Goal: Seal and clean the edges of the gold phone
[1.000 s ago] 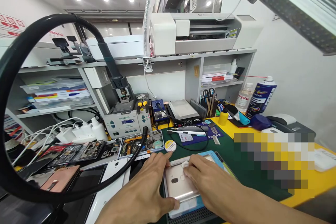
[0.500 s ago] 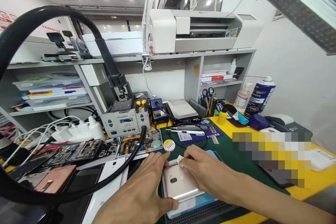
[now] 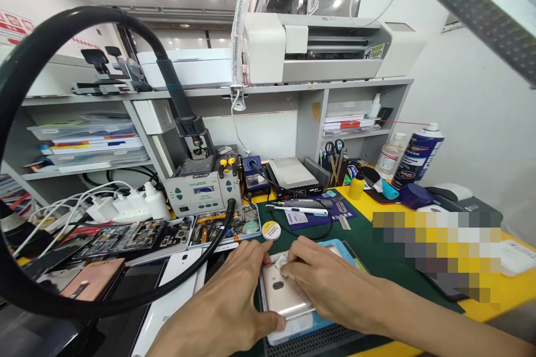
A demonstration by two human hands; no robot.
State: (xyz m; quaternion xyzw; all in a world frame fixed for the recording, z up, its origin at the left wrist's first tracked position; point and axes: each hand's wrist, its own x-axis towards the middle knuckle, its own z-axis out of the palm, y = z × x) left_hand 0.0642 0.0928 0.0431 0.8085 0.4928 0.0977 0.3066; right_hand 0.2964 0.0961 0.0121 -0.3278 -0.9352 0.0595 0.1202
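A smartphone [image 3: 285, 298] with a gold back lies face down on a blue and white pad [image 3: 312, 318]. My left hand [image 3: 230, 293] steadies its left side, with fingers at the far corner and the thumb pressed on the near corner. In a pinch, my right hand [image 3: 324, 276] holds a small white wipe [image 3: 281, 262] against the upper part of the back. The fingers of that hand hide the right half of the phone. Just beyond my left fingertips stands a small round tub [image 3: 271, 230] with a yellow and white lid.
A black flexible hose [image 3: 125, 308] loops across the left side, over a white phone [image 3: 171, 284]. A parts tray [image 3: 224, 226], a soldering station [image 3: 203, 192] and a toothbrush [image 3: 304, 210] lie beyond my hands. Farther right are a yellow bottle [image 3: 356, 186] and a spray can [image 3: 419, 153].
My right hand has slid the wipe a little left and toward me across the phone's back. My left hand keeps its hold. The whole view has shifted slightly.
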